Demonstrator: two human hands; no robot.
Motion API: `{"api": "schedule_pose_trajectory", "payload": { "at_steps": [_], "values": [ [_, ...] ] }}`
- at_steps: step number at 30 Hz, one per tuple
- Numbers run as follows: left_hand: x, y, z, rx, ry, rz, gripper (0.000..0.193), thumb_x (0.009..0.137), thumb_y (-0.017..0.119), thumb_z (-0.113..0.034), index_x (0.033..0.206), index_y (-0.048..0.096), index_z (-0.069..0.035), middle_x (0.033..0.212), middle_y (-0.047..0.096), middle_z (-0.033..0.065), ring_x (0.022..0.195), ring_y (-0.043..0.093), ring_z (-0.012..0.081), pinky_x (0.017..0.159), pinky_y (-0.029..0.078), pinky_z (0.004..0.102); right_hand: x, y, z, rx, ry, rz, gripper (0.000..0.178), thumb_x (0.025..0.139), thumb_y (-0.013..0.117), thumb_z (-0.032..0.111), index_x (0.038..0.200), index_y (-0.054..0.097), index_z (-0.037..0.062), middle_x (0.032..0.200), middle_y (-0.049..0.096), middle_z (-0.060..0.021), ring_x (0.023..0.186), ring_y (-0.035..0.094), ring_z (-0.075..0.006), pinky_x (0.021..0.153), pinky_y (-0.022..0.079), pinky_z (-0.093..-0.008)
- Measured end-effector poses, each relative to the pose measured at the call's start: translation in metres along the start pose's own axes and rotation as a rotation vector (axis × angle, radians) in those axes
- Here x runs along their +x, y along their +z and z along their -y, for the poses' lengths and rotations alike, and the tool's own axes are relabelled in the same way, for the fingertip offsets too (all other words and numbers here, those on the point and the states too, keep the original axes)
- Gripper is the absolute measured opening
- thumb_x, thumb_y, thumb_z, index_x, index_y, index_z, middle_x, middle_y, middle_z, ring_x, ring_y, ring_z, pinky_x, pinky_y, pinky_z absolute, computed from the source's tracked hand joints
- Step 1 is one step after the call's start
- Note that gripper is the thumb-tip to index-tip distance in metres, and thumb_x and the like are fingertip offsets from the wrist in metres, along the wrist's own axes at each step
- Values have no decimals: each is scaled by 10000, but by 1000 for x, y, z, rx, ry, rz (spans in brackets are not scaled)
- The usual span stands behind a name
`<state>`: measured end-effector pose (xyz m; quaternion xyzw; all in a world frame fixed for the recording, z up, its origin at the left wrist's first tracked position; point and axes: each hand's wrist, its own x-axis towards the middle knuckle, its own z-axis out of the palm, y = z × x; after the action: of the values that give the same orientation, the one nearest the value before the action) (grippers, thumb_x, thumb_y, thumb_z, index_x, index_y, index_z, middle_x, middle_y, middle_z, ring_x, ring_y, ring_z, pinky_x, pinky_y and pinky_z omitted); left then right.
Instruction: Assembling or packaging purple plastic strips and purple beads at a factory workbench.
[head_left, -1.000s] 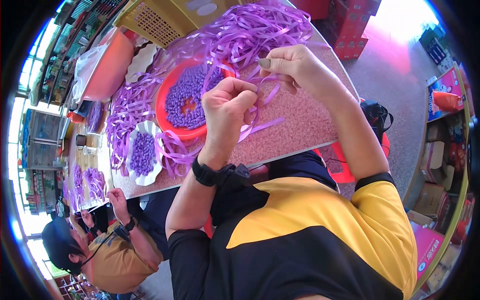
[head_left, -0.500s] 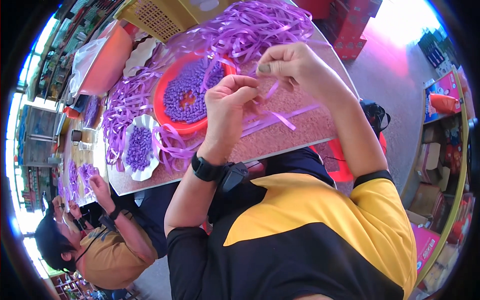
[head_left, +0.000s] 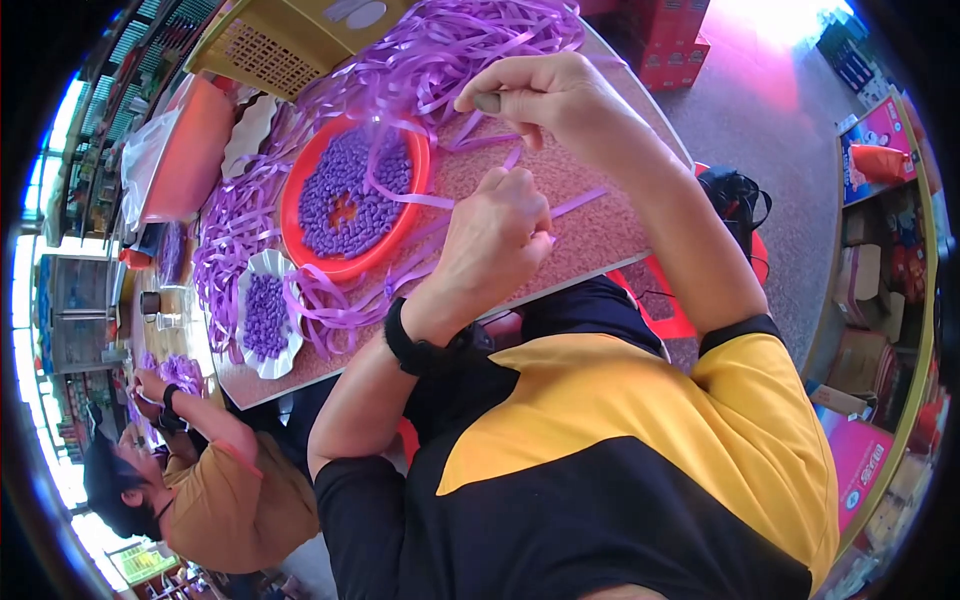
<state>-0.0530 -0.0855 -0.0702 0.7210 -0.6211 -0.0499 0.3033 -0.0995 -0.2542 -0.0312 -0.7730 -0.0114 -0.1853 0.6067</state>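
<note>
My left hand (head_left: 492,235), back of the hand up and fingers curled in, is closed on a narrow purple ribbon (head_left: 425,201). One length of it trails left to the red basin (head_left: 425,160); a piece sticks out past my knuckles. Above and to the right, my right hand (head_left: 550,95) is pinched, thumb against forefinger. What lies between those fingertips is too small to make out. Purple beads (head_left: 345,185) spread over the basin's floor. A white scalloped dish (head_left: 283,345) with more purple beads sits to its left, beside loose ribbon.
A large heap of purple ribbon (head_left: 480,45) covers the far side of the table (head_left: 590,225). A yellow basket (head_left: 260,55) and a pink tub (head_left: 185,150) stand far left. To my left sits another person (head_left: 230,480). Red boxes (head_left: 672,45) and a stool (head_left: 670,300) are on the right.
My left hand has moved right and turned its back upward, drawing ribbon along from the basin. The right hand has shifted left and slightly up in view. The person at left has lowered a raised hand.
</note>
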Motion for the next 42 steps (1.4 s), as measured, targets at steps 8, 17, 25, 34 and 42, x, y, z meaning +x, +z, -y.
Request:
{"api": "schedule_pose_trajectory", "payload": {
  "at_steps": [8,17,25,34,42],
  "values": [
    [-16,-20,-5,-356,-273,-132,171,685,664,49,833,633,-31,850,587,92,814,568,270,654,469,369,-25,-13,-7,-46,-25,-82,165,923,625,58,1045,736,47,689,573,35,595,489,-36,542,416,-198],
    [-9,1,-8,259,170,-46,110,697,663,-2,790,608,-25,843,552,106,887,567,301,681,508,387,-35,-7,-7,-39,17,-75,151,916,652,75,1038,734,41,683,573,31,581,491,-44,537,412,-201],
    [-28,-39,2,-1057,-402,-275,67,828,545,8,825,613,12,898,688,152,657,622,180,540,476,248,-44,-8,1,-98,-10,21,210,880,605,-42,1047,719,17,810,630,1,671,531,-43,608,455,-199],
    [-50,-46,3,-1559,-506,-402,114,892,539,-46,961,598,22,875,679,192,655,639,213,532,514,292,-33,29,14,-283,-211,201,175,850,610,-82,1001,671,-19,846,667,-78,792,642,-116,726,528,-260],
    [-67,-48,-2,-1454,-524,-491,154,931,576,-41,1059,619,34,887,656,119,719,646,187,625,552,333,-29,42,12,-334,-256,200,156,845,622,-64,986,666,-14,862,679,-99,787,659,-165,707,519,-278]
  ]
}}
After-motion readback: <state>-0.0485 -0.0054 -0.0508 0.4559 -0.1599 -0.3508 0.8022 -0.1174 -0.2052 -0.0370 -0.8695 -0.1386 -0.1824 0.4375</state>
